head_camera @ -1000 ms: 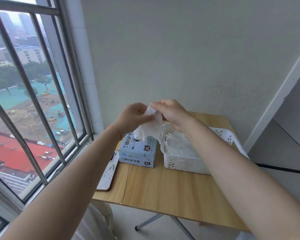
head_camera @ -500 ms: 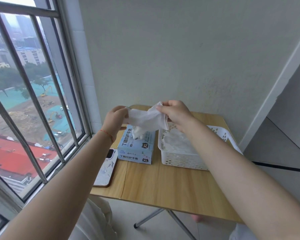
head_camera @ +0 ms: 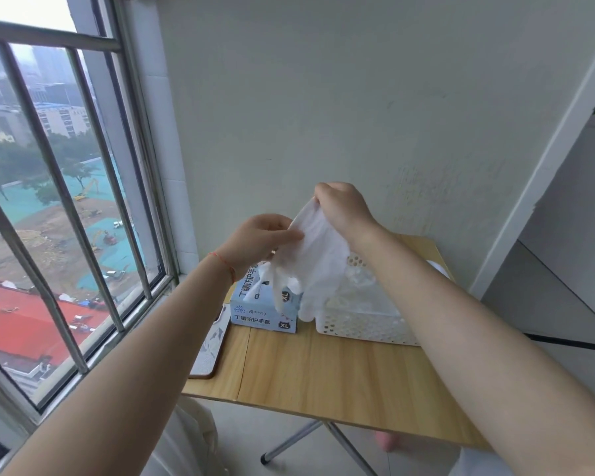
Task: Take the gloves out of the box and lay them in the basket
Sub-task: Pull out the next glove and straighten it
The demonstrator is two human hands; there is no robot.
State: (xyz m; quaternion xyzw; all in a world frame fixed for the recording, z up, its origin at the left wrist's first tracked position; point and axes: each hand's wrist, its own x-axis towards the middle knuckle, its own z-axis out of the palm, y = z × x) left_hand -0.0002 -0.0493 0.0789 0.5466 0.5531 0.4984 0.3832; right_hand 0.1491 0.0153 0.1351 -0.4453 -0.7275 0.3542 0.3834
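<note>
Both hands' grip [head_camera: 344,209] pinching glove [head_camera: 318,266] cuff edge, above box [head_camera: 265,312]

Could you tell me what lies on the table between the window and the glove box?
In the head view, a phone lies flat between them, beside the glove box.

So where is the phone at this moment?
In the head view the phone lies on the table's left edge, beside the window, just in front-left of the blue glove box.
</note>
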